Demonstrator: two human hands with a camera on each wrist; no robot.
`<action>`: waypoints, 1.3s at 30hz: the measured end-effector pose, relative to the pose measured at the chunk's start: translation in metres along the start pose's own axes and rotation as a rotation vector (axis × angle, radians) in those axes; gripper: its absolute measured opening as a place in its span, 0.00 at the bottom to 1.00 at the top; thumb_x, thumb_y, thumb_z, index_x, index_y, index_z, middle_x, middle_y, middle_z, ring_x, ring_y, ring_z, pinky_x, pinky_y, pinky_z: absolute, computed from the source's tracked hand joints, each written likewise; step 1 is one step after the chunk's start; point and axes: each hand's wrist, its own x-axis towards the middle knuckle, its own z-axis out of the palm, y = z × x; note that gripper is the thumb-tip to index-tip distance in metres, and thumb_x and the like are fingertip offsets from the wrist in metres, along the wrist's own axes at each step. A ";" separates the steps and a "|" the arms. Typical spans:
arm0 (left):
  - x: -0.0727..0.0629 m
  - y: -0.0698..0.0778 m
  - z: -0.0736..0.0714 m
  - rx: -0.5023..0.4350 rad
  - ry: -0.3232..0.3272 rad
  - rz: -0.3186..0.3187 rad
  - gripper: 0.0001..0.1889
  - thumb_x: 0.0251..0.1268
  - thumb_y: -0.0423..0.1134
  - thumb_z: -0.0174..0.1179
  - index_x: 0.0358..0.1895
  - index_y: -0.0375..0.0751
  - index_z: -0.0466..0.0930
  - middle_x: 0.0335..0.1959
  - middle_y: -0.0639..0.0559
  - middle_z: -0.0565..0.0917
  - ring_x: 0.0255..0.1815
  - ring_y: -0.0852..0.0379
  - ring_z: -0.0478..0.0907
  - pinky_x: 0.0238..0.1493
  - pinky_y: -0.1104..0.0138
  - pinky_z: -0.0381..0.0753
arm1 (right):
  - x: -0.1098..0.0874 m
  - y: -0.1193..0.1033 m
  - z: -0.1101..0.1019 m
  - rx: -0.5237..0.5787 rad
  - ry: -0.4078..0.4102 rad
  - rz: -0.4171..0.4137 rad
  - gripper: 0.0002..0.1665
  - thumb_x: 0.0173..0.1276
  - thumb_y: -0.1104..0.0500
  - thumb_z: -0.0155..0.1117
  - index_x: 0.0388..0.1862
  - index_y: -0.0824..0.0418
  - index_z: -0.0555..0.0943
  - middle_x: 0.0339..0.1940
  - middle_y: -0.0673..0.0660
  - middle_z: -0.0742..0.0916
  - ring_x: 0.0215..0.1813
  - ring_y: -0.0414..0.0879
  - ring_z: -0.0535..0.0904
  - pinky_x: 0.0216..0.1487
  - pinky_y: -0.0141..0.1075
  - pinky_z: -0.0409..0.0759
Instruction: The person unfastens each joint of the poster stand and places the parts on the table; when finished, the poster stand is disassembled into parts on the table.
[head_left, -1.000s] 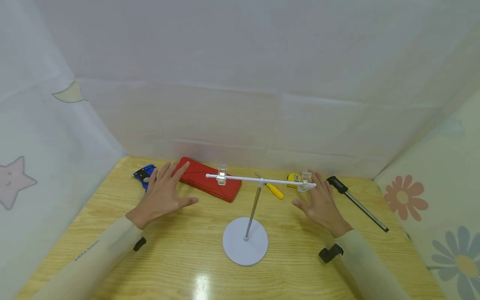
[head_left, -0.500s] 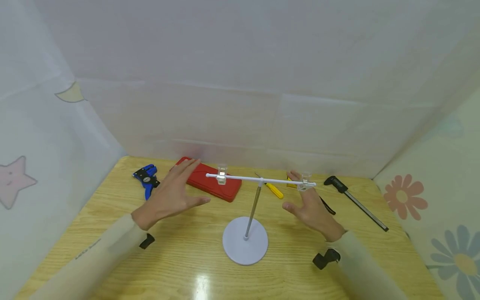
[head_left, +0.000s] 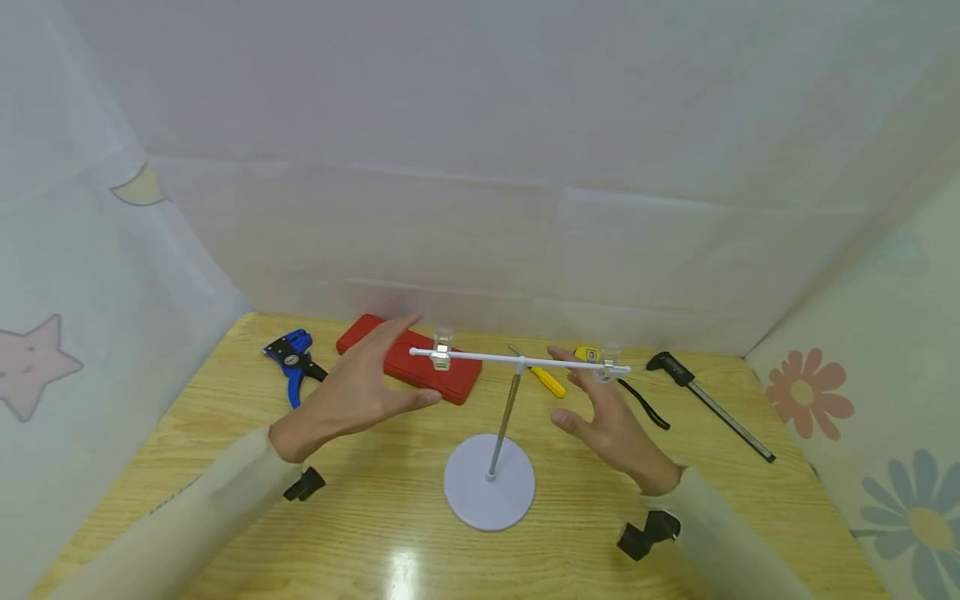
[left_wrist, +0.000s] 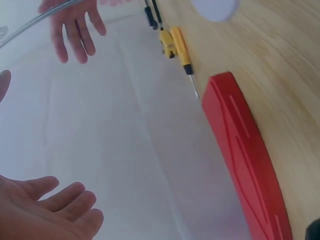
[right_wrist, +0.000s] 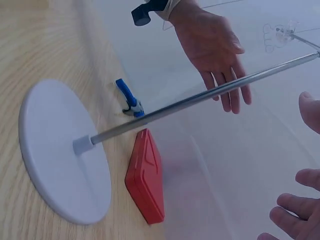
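A stand with a round white base point(head_left: 490, 500), a metal pole point(right_wrist: 200, 97) and a thin white crossbar point(head_left: 487, 358) rises between the hands. A clear clip point(head_left: 442, 357) sits near the bar's left end, another clear clip point(head_left: 611, 365) near the right. My left hand point(head_left: 356, 392) hovers left of the pole with fingers extended, overlapping the red case point(head_left: 450, 383) in the head view. My right hand point(head_left: 611, 421) is raised behind the bar's right end, fingers spread. Both hands hold nothing; the right wrist view shows the left palm facing inward.
Blue-and-black wire strippers point(head_left: 291, 354) lie at the table's left. Behind the stand is a yellow screwdriver point(head_left: 547, 382); a yellow tape measure point(head_left: 588, 354) with a black strap point(head_left: 651, 408) lies near the right hand. A digital caliper point(head_left: 720, 408) rests farther right. White sheeting surrounds the table.
Both hands have moved inward toward the stand, the left rightward and the right leftward. The wire strippers and the tape measure's strap have come into fuller view. The stand has stayed in place.
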 end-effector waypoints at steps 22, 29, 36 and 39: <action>-0.004 0.059 -0.016 -0.162 0.113 0.204 0.51 0.50 0.55 0.77 0.78 0.62 0.58 0.76 0.56 0.70 0.75 0.53 0.68 0.71 0.40 0.69 | 0.022 -0.054 0.031 0.749 0.207 -0.114 0.20 0.72 0.64 0.64 0.62 0.57 0.79 0.57 0.48 0.87 0.61 0.41 0.82 0.62 0.38 0.82; 0.005 0.073 -0.024 -0.162 0.128 0.268 0.45 0.51 0.53 0.77 0.75 0.55 0.66 0.69 0.57 0.77 0.70 0.56 0.74 0.70 0.49 0.74 | 0.027 -0.065 0.037 0.820 0.193 -0.101 0.17 0.75 0.67 0.60 0.59 0.56 0.82 0.54 0.50 0.89 0.56 0.41 0.86 0.59 0.34 0.83; 0.012 0.085 -0.026 -0.142 0.153 0.345 0.38 0.52 0.52 0.77 0.69 0.52 0.75 0.63 0.57 0.83 0.64 0.56 0.79 0.66 0.54 0.77 | 0.032 -0.073 0.042 0.890 0.184 -0.113 0.14 0.76 0.66 0.58 0.56 0.57 0.84 0.52 0.50 0.90 0.53 0.41 0.87 0.60 0.35 0.82; 0.014 0.088 -0.026 -0.126 0.159 0.394 0.37 0.51 0.51 0.78 0.67 0.49 0.77 0.62 0.55 0.84 0.63 0.56 0.81 0.66 0.55 0.78 | 0.033 -0.074 0.045 0.901 0.198 -0.126 0.14 0.76 0.67 0.58 0.54 0.57 0.84 0.50 0.50 0.90 0.51 0.42 0.87 0.59 0.36 0.83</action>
